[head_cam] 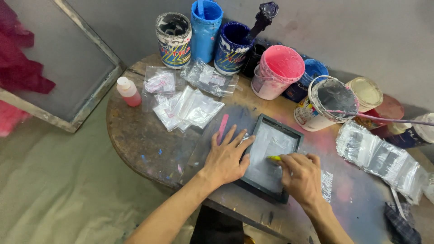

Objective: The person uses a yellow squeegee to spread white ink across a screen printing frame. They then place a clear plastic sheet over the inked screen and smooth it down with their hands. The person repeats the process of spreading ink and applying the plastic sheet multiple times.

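L hand point(227, 158) flat w/ fingers spread on small screen frame point(270, 156), R hand point(300, 175) pinching yellow scraper point(274, 158) on mesh, mid-swipe on counter point(135, 135).

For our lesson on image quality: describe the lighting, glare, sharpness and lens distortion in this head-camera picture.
Head view: soft, even light with faint shadows under the left hand and right hand; glare on the clear plastic bags at right; centre sharp around the small dark-framed printing screen; wide-angle lens bends the round wooden table's edge and the paint cans.
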